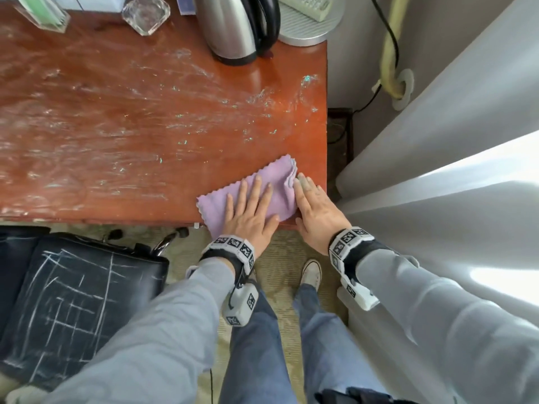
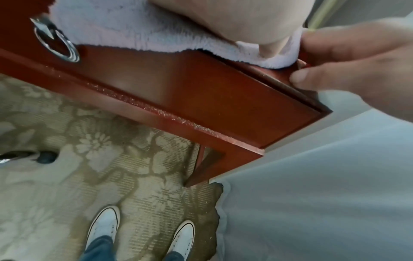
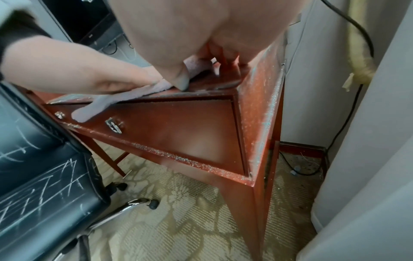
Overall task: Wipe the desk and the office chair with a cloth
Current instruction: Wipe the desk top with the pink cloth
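Observation:
A lilac cloth (image 1: 271,182) lies folded on the near right corner of the reddish-brown desk (image 1: 131,126), whose top is streaked with white residue. My left hand (image 1: 250,211) presses flat on the cloth, fingers spread and straight. My right hand (image 1: 315,208) lies flat on the desk just right of it, fingertips touching the cloth's bunched right edge. In the left wrist view the cloth (image 2: 134,33) hangs slightly over the front edge under my left palm (image 2: 234,17). The black office chair (image 1: 73,301), marked with white chalk-like lines, stands at the lower left.
A steel kettle (image 1: 233,27), a glass ashtray (image 1: 145,13) and a phone on a round silver base (image 1: 312,16) stand along the desk's far edge. Pale curtains (image 1: 437,141) hang close to the right. A drawer with a metal handle (image 3: 114,125) runs below the desktop.

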Available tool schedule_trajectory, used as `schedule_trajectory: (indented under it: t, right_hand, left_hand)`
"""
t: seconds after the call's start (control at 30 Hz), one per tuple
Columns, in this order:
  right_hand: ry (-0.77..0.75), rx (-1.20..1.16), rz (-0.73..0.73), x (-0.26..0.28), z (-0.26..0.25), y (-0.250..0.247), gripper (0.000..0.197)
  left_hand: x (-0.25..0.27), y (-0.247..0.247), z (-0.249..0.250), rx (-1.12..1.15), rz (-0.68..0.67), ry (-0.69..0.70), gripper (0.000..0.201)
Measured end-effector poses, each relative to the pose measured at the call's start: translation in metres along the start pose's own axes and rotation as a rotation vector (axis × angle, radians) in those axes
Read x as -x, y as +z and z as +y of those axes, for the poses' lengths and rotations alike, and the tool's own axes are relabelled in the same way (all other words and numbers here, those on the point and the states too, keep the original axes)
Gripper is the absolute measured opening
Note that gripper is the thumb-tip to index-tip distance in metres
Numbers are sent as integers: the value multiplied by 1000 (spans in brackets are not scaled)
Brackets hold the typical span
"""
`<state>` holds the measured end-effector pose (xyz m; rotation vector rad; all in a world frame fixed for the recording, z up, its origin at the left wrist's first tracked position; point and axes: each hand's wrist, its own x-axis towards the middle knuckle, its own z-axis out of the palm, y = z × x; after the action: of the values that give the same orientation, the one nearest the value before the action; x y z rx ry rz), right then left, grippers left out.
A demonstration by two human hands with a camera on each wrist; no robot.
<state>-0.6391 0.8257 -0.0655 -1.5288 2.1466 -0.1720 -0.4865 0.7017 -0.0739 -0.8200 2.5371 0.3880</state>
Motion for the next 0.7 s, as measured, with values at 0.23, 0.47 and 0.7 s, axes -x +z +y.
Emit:
schedule_trajectory:
  t: [0.23,0.47,0.7]
  right_hand:
    - [78,99,-36,-4,17,-10,77]
    - [112,55,-124,-18,17,-26,72]
    - [125,8,-103,-28,15,-29,76]
  left_hand:
    - [-68,-44,7,106,-38,-32,61]
    - [-52,-52,26,128,-44,-28,70]
    - [-69,-47,42,123,-83,12,64]
